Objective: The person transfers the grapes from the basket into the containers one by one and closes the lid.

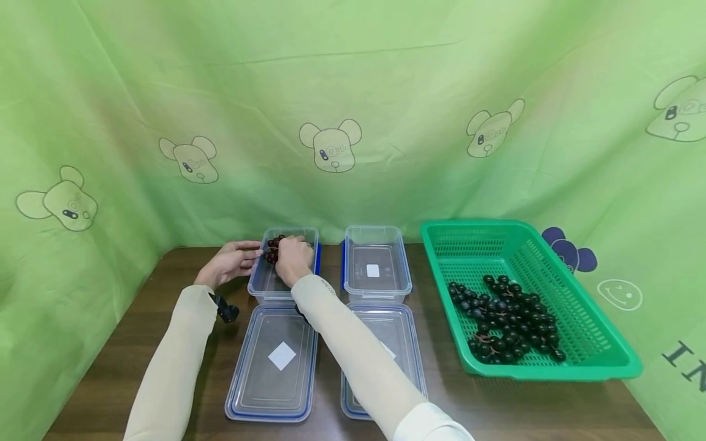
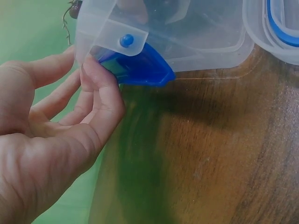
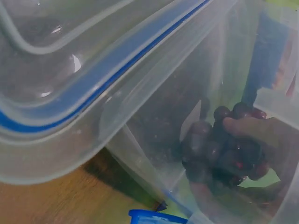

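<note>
In the head view, my right hand (image 1: 294,260) is down inside the left clear plastic container (image 1: 269,295), gripping a bunch of dark grapes (image 1: 271,252). The right wrist view shows the grapes (image 3: 202,147) through the container's wall, with fingers curled about them. My left hand (image 1: 228,264) is at the container's left side. Seen from the left wrist, its thumb and fingers pinch the container's edge by a blue latch (image 2: 140,67), which hangs down. A bit of grape stem (image 2: 65,28) shows above that hand.
A second clear container (image 1: 377,295) stands to the right with a white label inside. Two blue-edged lids, the left lid (image 1: 270,392) and the right lid (image 1: 410,361), lie in front. At the right, a green basket (image 1: 551,372) holds more dark grapes (image 1: 510,327). A green curtain (image 1: 331,73) hangs behind.
</note>
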Available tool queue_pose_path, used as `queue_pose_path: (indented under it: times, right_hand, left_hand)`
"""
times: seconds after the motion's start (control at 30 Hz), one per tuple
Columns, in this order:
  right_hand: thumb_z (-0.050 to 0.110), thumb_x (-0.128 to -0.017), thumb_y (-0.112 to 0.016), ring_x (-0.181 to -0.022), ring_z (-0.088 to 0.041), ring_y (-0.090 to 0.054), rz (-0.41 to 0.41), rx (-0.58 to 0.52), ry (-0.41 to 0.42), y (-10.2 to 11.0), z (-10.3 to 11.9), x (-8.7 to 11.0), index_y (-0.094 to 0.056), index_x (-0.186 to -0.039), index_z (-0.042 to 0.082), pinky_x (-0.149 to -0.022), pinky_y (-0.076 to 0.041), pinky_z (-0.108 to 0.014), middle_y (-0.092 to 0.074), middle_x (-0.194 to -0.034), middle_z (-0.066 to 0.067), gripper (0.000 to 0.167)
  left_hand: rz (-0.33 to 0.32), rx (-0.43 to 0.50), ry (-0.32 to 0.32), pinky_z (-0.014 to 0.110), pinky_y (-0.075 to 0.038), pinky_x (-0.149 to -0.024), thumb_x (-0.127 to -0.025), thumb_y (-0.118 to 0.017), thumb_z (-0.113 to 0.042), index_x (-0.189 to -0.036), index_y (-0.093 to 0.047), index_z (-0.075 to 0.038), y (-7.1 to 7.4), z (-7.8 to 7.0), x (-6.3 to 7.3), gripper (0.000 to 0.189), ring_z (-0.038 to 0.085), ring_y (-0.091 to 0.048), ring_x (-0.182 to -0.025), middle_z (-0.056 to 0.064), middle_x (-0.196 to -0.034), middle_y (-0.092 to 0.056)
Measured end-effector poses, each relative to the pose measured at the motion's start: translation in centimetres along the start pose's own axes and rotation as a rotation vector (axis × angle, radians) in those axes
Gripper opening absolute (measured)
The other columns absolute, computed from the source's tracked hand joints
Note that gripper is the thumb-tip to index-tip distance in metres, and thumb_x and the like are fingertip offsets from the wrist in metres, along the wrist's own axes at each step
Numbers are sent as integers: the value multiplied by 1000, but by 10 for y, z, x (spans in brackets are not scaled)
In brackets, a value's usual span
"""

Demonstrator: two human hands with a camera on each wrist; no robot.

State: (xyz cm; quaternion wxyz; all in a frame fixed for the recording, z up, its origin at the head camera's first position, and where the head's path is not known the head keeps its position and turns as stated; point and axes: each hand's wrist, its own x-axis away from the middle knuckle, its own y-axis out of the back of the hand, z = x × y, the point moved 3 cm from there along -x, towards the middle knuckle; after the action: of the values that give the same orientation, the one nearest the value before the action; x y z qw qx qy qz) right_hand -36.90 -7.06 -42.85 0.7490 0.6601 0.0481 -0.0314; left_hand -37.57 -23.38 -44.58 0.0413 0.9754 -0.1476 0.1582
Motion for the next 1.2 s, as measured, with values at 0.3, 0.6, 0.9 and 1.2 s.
queue_pose_path:
  times: [0.3,0.6,0.9,1.2]
  right_hand:
    - [31,-97,-70,-96,-25,-74,-15,17,3,1,2,-3,-72,-124,6,-78,-63,-36,-71,-109,-12,37]
    - [34,-97,-69,-100,-26,-72,16,62,-2,-5,2,-2,-69,-129,4,-79,-64,-35,-70,-113,-12,44]
    - [37,-83,-88,-100,-31,-71,194,-171,117,16,-10,5,-75,-121,10,-79,-63,-43,-70,-115,-17,48]
    - [32,-84,-89,-77,-20,-68,295,-291,291,31,-25,11,-75,-103,8,-65,-55,-33,-77,-103,-9,33]
  left_hand:
    - [-8,-21,-5,24,-41,-63,-111,-51,-13,-161,-35,-1,0,0,-1,54,7,-36,-61,-8,-70,-46]
    - [-24,14,11,22,-49,-63,-110,-55,-13,-160,-39,-3,-2,2,-6,53,4,-49,-62,-8,-75,-59]
    - [-9,10,9,22,-47,-64,-110,-53,-12,-161,-37,-2,-1,1,-2,54,5,-44,-63,-8,-76,-56]
    - [-2,19,7,23,-42,-62,-110,-53,-12,-160,-37,-2,-1,3,-1,53,8,-34,-62,-5,-74,-47]
